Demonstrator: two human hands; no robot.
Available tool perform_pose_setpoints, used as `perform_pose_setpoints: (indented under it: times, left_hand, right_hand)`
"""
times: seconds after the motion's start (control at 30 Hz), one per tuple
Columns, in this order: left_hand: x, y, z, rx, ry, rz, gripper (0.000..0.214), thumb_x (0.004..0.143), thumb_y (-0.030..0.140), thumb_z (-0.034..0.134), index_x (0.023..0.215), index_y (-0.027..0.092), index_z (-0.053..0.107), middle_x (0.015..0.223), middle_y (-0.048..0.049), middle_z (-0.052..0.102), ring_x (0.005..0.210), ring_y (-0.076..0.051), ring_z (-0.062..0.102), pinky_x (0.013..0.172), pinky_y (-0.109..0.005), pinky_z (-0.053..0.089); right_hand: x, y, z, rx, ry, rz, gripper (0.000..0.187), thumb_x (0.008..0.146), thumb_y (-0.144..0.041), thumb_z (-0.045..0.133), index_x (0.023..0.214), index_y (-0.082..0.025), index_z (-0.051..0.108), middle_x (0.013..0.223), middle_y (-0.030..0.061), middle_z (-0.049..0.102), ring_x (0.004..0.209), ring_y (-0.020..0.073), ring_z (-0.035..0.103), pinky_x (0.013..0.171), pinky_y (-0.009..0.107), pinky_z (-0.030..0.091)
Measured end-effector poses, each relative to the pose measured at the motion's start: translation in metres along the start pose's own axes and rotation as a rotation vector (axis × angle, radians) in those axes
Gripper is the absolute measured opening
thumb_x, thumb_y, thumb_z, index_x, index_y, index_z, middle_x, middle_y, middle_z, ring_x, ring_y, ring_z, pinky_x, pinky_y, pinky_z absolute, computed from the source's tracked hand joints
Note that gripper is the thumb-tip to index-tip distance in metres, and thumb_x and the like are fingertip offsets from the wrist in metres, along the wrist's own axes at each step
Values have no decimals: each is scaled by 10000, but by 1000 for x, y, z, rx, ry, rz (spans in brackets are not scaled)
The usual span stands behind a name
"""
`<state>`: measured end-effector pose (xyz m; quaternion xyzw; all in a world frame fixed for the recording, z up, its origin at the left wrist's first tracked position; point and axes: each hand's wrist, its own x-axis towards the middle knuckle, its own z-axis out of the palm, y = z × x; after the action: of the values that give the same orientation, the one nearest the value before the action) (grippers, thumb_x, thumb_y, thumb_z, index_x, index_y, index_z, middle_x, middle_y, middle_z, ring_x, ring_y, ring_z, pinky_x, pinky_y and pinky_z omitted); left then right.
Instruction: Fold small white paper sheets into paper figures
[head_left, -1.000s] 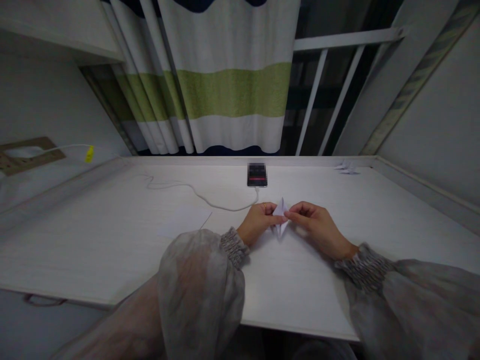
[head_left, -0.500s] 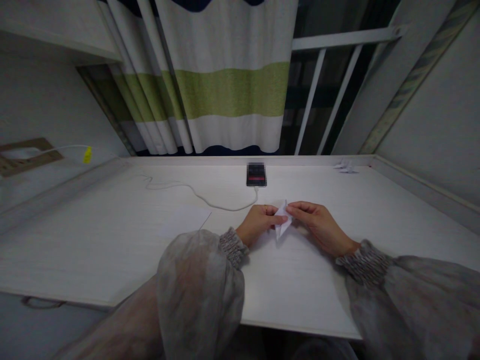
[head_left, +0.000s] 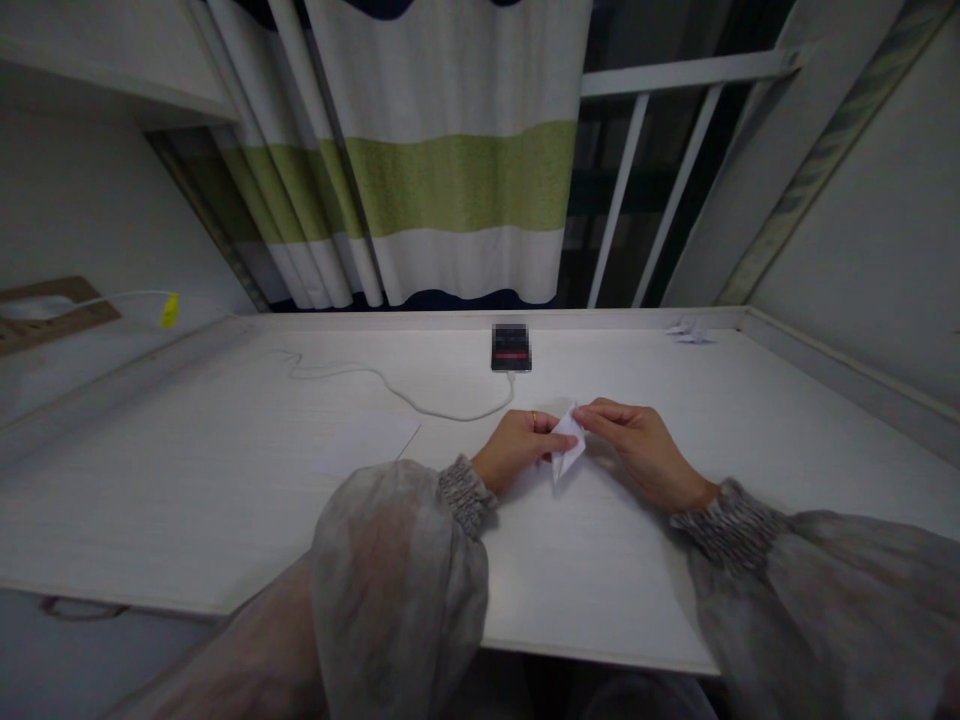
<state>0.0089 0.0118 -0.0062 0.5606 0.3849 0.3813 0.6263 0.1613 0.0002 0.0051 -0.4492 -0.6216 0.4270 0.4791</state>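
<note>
Between my hands, just over the white table (head_left: 600, 590), is a small piece of folded white paper (head_left: 568, 458), roughly diamond-shaped with a point at the bottom. My left hand (head_left: 521, 443) pinches it from the left, thumb across its front face; a ring shows on one finger. At the upper right edge of the paper, my right hand (head_left: 637, 445) pinches it between thumb and fingertips. The fingers behind the paper are partly hidden.
A phone (head_left: 511, 348) lies at the back, joined to a white cable (head_left: 420, 402) running left. Several small folded paper pieces (head_left: 690, 330) sit at the back right. A flat white sheet (head_left: 367, 440) lies left of my hands. A curtain (head_left: 457, 180) hangs behind.
The upper tip of the folded paper has lowered slightly, and its right side looks a little wider. Both hands stay in nearly the same place.
</note>
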Motion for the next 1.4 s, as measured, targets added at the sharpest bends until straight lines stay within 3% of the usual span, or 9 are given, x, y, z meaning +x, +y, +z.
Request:
perform_pose_setpoints:
  times: [0.23, 0.4, 0.8, 1.03, 1.23, 1.4]
  left_hand:
    - [-1, -2, -2, 53, -90, -21, 194, 555, 261, 671, 633, 98, 601, 499, 39, 506, 431, -41, 378, 455, -200, 257]
    - [0, -3, -2, 50, -88, -39, 168, 551, 220, 666, 641, 95, 601, 516, 28, 534, 429, -38, 397, 445, -193, 259]
    - [-2, 2, 0, 86, -85, -74, 134, 532, 200, 659, 585, 101, 585, 463, 50, 486, 409, -33, 366, 435, -190, 235]
    - [-2, 0, 1, 85, -90, -113, 138, 523, 209, 656, 582, 106, 586, 465, 49, 481, 411, -40, 360, 438, -195, 237]
    - [-2, 2, 0, 86, -39, -82, 112, 545, 193, 636, 591, 104, 585, 459, 50, 474, 411, -37, 351, 440, -194, 223]
    - [-2, 1, 0, 72, -57, -87, 127, 543, 201, 638, 602, 101, 588, 475, 38, 491, 425, -43, 369, 452, -196, 244]
  right_hand:
    - [2, 1, 1, 166, 27, 114, 149, 610, -315, 689, 620, -167, 674, 651, 2, 612, 638, 120, 494, 642, 263, 366]
    - [3, -1, 3, 231, 46, 163, 121, 581, -285, 699, 597, -168, 677, 639, 10, 618, 637, 122, 497, 652, 267, 369]
    - [0, -3, 4, 189, 95, 106, 99, 586, -271, 661, 555, -178, 650, 613, -3, 594, 629, 121, 477, 644, 261, 361]
    - [9, 1, -3, 196, 249, 61, 52, 575, -258, 663, 596, -210, 669, 668, 5, 608, 587, 117, 427, 572, 262, 340]
    - [8, 3, -3, 171, 108, 84, 202, 656, -378, 629, 586, -192, 669, 578, -1, 545, 584, 119, 427, 587, 265, 338]
    - [4, 2, -2, 182, 10, 49, 145, 641, -333, 664, 640, -188, 679, 670, 4, 604, 663, 123, 471, 659, 259, 357]
